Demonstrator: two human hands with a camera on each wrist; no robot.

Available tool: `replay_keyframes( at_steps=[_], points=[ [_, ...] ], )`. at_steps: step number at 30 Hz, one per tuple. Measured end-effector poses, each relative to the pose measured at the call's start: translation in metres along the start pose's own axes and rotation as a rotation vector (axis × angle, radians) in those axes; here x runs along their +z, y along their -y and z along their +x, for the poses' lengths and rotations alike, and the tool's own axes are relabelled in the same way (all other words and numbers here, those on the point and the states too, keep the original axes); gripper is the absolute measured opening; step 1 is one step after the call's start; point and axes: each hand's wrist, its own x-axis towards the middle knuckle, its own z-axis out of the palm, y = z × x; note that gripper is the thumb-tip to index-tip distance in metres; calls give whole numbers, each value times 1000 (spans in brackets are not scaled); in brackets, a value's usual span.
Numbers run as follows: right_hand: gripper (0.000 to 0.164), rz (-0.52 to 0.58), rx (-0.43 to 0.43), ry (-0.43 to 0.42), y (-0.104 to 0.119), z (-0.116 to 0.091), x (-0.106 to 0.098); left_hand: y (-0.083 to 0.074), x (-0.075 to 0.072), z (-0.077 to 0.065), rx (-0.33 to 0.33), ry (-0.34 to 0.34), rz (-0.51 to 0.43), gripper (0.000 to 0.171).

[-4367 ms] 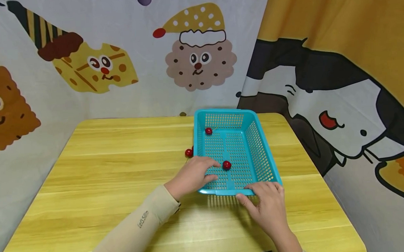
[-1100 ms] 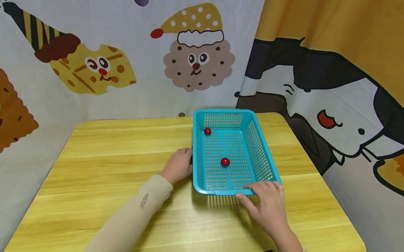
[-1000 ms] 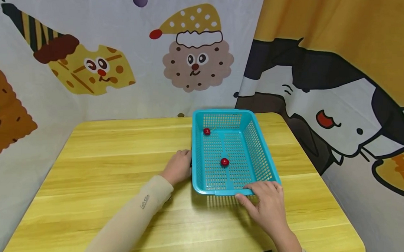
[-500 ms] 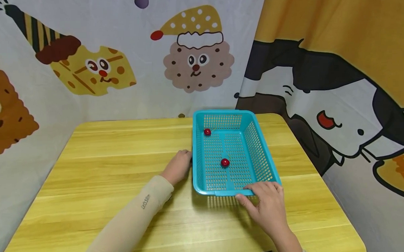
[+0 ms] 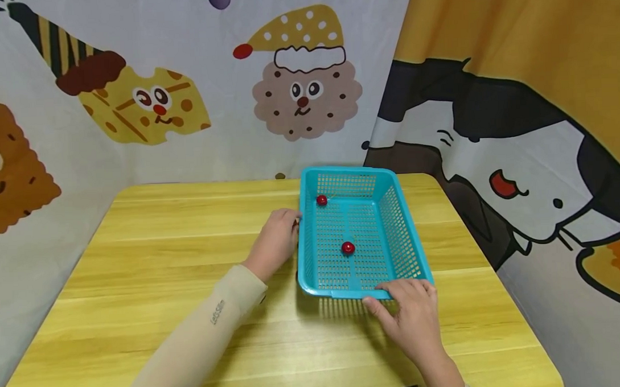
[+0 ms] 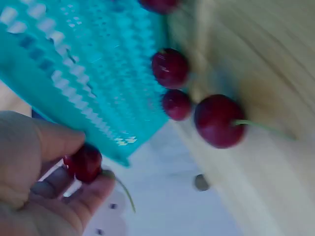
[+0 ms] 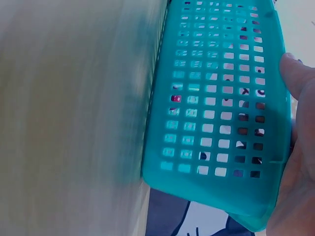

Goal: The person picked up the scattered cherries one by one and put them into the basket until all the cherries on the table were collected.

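A blue perforated plastic basket (image 5: 365,294) stands on the wooden table. Inside it lie two cherries, one near the far left corner (image 5: 321,200) and one around the middle (image 5: 348,248). Along the basket's left side, my left hand (image 5: 273,240) pinches a cherry (image 6: 83,163) with a green stem between thumb and fingers. Several loose cherries (image 6: 220,121) rest on the table next to the basket in the left wrist view; in the head view the hand and basket hide them. My right hand (image 5: 409,315) grips the near rim at its right corner, thumb outside.
The wooden table (image 5: 153,267) extends to the left and in front of the basket. Behind it hangs a white cloth (image 5: 181,27) with cartoon prints, and a yellow curtain (image 5: 530,26) with a cartoon animal hangs at the right.
My left hand has gone from over the basket to its left side, and in the last half second slightly up and farther away. The right hand keeps its hold; both cherries inside stay put.
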Motion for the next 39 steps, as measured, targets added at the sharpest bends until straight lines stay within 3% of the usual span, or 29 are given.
replay_keyframes(
  at_steps=[7, 12, 14, 20, 27, 31, 39],
  points=[
    [38, -23, 14, 10, 1, 1, 1, -19, -9, -7, 100, -87, -1, 19],
    [39, -22, 8, -6, 1, 0, 2, -31, -7, -9, 293, -95, -74, 21],
    [39, -21, 6, -4, 1, 0, 2, -37, -6, -10, 329, -87, -90, 27],
    [39, -19, 4, 1, 0, 1, 3, -54, -7, -8, 285, -7, -140, 40],
    [41, -8, -26, -40, 1, 3, 3, -73, -2, -6, 369, 140, -150, 38],
    [40, 3, -43, -50, 2, 3, 4, -73, 2, -9, 377, 141, -117, 40],
    [40, 6, -31, -56, 0, 2, 2, -72, 1, -5, 397, 78, -73, 35]
  ],
)
